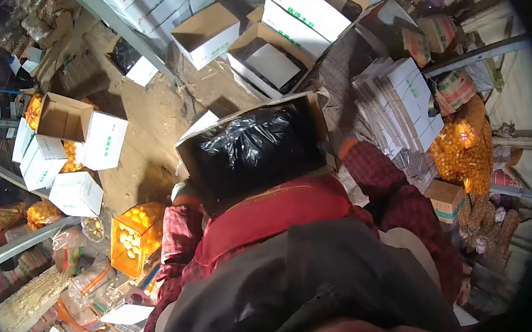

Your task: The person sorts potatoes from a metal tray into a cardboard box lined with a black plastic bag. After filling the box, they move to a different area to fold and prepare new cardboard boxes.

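An open cardboard box (183, 150) is held close against the front of my body, tilted so its inside faces up. A shiny black plastic bag (247, 143) lines it and covers whatever may be inside. My left hand (182, 191), in a pale glove, grips the box's left side near the lower corner. At the opposite side, my right hand (329, 149) holds the right wall; it looks dark and its fingers are mostly hidden.
Open white boxes (207, 37) stand ahead, some lined with black plastic. Flattened cartons (402, 103) are stacked at the right, near orange net bags (462, 152). A yellow crate (134, 241) with round produce stands at the left, below more white boxes (76, 193). Metal poles (126, 35) cross the space.
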Demonstrator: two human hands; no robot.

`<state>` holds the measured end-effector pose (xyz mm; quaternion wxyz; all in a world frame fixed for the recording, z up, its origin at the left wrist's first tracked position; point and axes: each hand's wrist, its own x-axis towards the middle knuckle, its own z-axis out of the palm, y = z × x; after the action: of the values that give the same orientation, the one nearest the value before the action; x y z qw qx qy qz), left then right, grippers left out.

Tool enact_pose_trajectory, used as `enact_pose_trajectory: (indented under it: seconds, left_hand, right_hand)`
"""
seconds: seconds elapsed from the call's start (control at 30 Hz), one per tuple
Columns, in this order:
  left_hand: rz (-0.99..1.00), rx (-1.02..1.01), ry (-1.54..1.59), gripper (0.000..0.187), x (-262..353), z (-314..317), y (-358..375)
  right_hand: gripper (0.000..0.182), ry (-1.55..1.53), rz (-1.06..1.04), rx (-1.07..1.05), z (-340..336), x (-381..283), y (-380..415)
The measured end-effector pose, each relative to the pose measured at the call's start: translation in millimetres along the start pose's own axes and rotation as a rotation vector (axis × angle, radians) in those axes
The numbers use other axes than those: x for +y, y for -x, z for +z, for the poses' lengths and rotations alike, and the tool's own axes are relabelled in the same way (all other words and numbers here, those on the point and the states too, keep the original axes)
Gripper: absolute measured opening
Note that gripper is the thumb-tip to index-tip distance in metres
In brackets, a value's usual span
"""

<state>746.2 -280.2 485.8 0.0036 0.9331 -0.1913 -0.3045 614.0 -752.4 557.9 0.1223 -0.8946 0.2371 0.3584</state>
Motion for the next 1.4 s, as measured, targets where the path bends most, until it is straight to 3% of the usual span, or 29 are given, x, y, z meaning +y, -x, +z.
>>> enact_pose_trajectory:
  seconds: [0.07, 0.2, 0.27, 0.37, 0.4, 0.43, 0.5, 0.57, 0.6, 0.67, 0.73, 0.77, 0.8, 0.9, 1.0, 1.07, 1.17, 1.27, 1.4]
  left_hand:
    - [-0.046, 0.022, 0.012, 0.028, -26, 24, -19]
    - [-0.19, 0.061, 0.002, 0.027, -26, 27, -37]
    - [-0.178, 0.012, -0.082, 0.027, -46, 65, -51]
    - [-0.212, -0.154, -0.078, 0.03, -51, 56, -88]
    - [-0.238, -0.083, -0.055, 0.029, -67, 74, -102]
    - [-0.264, -0.012, -0.029, 0.029, -74, 83, -111]
    - [-0.101, -0.07, -0.148, 0.03, -33, -9, -125]
    - [-0.009, -0.078, -0.335, 0.031, -7, -74, -165]
    - [0.071, 0.011, -0.426, 0.03, -5, -94, -186]
    - [-0.011, -0.05, -0.365, 0.03, 67, -211, -225]
    - [0.066, 0.006, -0.367, 0.029, 110, -280, -264]
    - [0.036, 0.001, -0.326, 0.028, 130, -300, -294]
    - [0.22, 0.012, -0.431, 0.028, 173, -340, -300]
    - [0.338, 0.039, -0.438, 0.029, 227, -351, -351]
    - [0.393, 0.09, -0.439, 0.027, 282, -344, -386]
    - [0.302, -0.035, -0.473, 0.027, 311, -341, -404]
    - [0.285, -0.219, -0.523, 0.031, 310, -325, -423]
    - [0.268, -0.241, -0.512, 0.028, 281, -307, -424]
    - [0.322, -0.224, -0.48, 0.028, 237, -304, -422]
  right_hand:
    - [0.066, 0.137, -0.142, 0.114, -10, -9, -24]
    - [0.056, 0.121, -0.203, 0.066, -16, -14, -104]
    - [0.042, 0.253, -0.378, 0.034, -46, -33, -137]
    - [0.048, 0.434, -0.59, 0.081, -65, -41, -211]
    - [0.05, 0.489, -0.654, 0.085, -76, -42, -222]
    - [0.047, 0.369, -0.59, 0.03, -128, -52, -205]
    - [0.044, 0.256, -0.531, -0.033, -168, -48, -226]
    - [0.028, 0.218, -0.573, 0.046, -165, -26, -274]
    - [0.029, 0.267, -0.58, 0.092, -159, -9, -291]
    - [0.033, 0.248, -0.547, 0.098, -131, 28, -327]
    - [0.039, 0.221, -0.512, 0.099, -122, 48, -336]
    - [0.034, 0.13, -0.382, 0.061, -115, 57, -328]
    - [0.034, 0.057, -0.323, 0.059, -83, 73, -336]
    - [0.037, -0.121, -0.159, 0.065, 3, 112, -351]
    - [0.041, -0.046, -0.128, 0.04, 12, 108, -336]
    - [0.044, -0.001, -0.123, 0.029, 13, 113, -331]
    - [0.049, 0.018, -0.118, 0.006, 17, 119, -335]
    - [0.041, -0.005, -0.113, -0.097, 20, 112, -335]
    - [0.037, -0.188, -0.068, -0.046, -6, 90, -318]
